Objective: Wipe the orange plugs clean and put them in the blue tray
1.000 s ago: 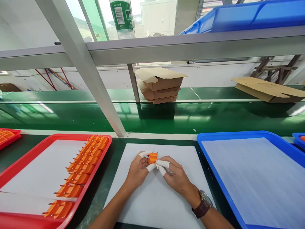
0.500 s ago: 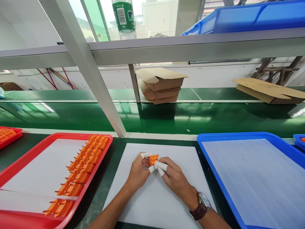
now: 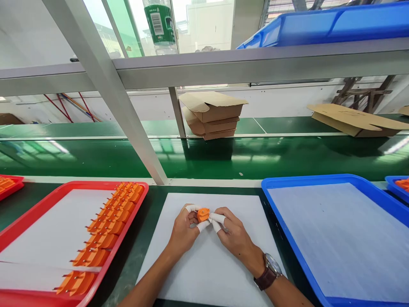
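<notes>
A small orange plastic part (image 3: 203,214) is pinched between both my hands over a white mat (image 3: 207,264). My left hand (image 3: 183,230) closes on its left side, with white finger cots on the thumb and forefinger. On the part's right side sits my right hand (image 3: 231,234), also with white-covered fingertips; a brown-strapped watch is on that wrist. A red tray (image 3: 38,294) at the left holds a diagonal row of several orange parts (image 3: 108,226) with metal pins.
A blue tray (image 3: 335,238) lined with white foam lies at the right. Behind the mat runs a green conveyor belt (image 3: 223,157), with stacked cardboard boxes (image 3: 212,115) and flat cardboard (image 3: 358,119) beyond. A slanted metal post (image 3: 128,128) rises from the bench edge.
The orange part has been turned slightly between my fingers and both hands have edged a little leftward. The view has shifted slightly.
</notes>
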Available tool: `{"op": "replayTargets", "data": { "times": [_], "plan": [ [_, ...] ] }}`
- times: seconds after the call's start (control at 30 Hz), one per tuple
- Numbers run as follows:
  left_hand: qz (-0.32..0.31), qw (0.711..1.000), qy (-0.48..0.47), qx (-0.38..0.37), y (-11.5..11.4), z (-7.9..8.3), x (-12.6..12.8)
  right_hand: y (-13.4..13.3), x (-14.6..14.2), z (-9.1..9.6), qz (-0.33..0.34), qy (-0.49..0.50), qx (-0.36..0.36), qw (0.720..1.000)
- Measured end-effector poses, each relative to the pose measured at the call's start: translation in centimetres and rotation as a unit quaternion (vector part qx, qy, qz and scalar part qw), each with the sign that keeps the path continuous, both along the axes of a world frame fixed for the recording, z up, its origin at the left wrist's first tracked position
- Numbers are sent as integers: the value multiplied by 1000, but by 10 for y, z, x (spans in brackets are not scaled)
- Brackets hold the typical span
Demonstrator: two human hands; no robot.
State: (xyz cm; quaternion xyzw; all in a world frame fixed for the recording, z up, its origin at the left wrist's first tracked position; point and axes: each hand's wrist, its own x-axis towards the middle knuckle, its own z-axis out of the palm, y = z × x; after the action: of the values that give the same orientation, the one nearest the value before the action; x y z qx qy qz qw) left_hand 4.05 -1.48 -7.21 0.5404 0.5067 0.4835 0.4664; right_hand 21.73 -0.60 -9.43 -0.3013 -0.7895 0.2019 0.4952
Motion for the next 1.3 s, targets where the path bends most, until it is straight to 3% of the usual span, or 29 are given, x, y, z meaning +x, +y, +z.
{"op": "replayTargets", "data": {
  "times": [0.5, 0.7, 0.87, 1.03, 1.3],
  "plan": [
    [35, 969, 211, 124, -2, -15, -5, -5, -5, 3, 22, -32, 56, 998],
    [43, 935, 285, 206, -4, -23, -5, -4, -5, 3, 4, -41, 48, 998],
    [46, 913, 335, 228, -8, -28, -5, -6, -6, 4, -8, -29, 53, 998],
    [62, 940, 267, 202, -9, -23, -2, -6, -6, 2, -8, -52, 40, 998],
    [39, 993, 101, 55, -1, -11, 0, -5, -4, 1, -12, -31, 53, 998]
  ]
}}
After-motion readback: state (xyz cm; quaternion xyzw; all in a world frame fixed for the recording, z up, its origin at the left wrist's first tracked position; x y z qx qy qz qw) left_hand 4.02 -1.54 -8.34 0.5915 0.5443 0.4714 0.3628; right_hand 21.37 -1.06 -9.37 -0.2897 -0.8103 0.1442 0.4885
